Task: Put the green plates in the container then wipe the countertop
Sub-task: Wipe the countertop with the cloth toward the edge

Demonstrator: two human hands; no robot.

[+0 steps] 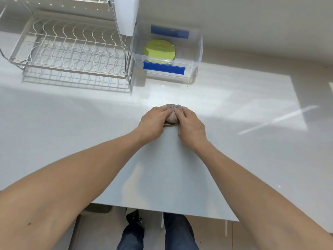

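Both hands, left hand and right hand, clutch a bunched cloth on the countertop; green plates sit in container, so wiping is under way; next: firm sweeping strokes.

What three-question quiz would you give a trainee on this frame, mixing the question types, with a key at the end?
1. True or false: the green plates lie inside the clear container.
2. What do the left hand and right hand press onto the countertop?
A. a sponge
B. a bunched cloth
C. a plate
3. Fill in: the wire dish rack stands to the ____ of the container, as the camera sees it.

Key
1. True; they sit on its floor, with no lid on top.
2. B; the greyish cloth shows between the fingers of both hands.
3. Left; its slots hold no dishes.
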